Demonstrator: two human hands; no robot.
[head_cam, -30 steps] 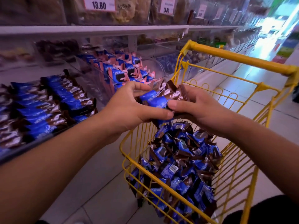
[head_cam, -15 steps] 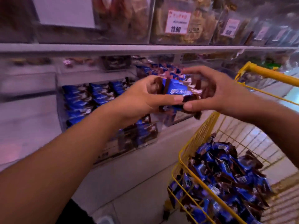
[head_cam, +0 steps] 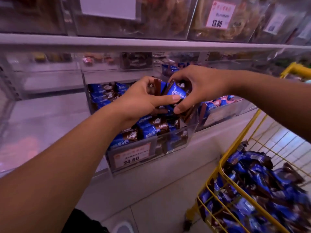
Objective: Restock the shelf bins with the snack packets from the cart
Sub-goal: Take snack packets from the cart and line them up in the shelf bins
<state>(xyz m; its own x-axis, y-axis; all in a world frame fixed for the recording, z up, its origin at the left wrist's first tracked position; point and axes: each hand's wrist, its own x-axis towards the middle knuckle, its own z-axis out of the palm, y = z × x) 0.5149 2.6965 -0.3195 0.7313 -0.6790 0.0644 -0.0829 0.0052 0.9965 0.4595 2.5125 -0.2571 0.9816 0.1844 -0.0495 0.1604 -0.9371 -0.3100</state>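
Observation:
A bunch of blue-and-brown snack packets [head_cam: 175, 92] is held between both hands above a clear shelf bin [head_cam: 176, 142]. My left hand [head_cam: 139, 101] grips the bunch from the left, thumb along its front. My right hand [head_cam: 196, 88] curls over it from the right and top. The bin holds rows of the same packets [head_cam: 149, 130] and carries a price tag reading 24.80 [head_cam: 131, 157]. A yellow wire cart [head_cam: 223, 167] at lower right is piled with more packets [head_cam: 262, 187].
A neighbouring clear bin [head_cam: 223, 111] to the right holds blue and pink packets. An upper shelf edge [head_cam: 151, 44] runs above the hands, with bins of brown snacks and a 13.80 tag [head_cam: 218, 15]. Grey tiled floor [head_cam: 151, 190] lies below the shelf.
Both hands have carried the bunch of packets from above the cart leftward to over the shelf bin. The view has swung left, leaving the cart at the lower right.

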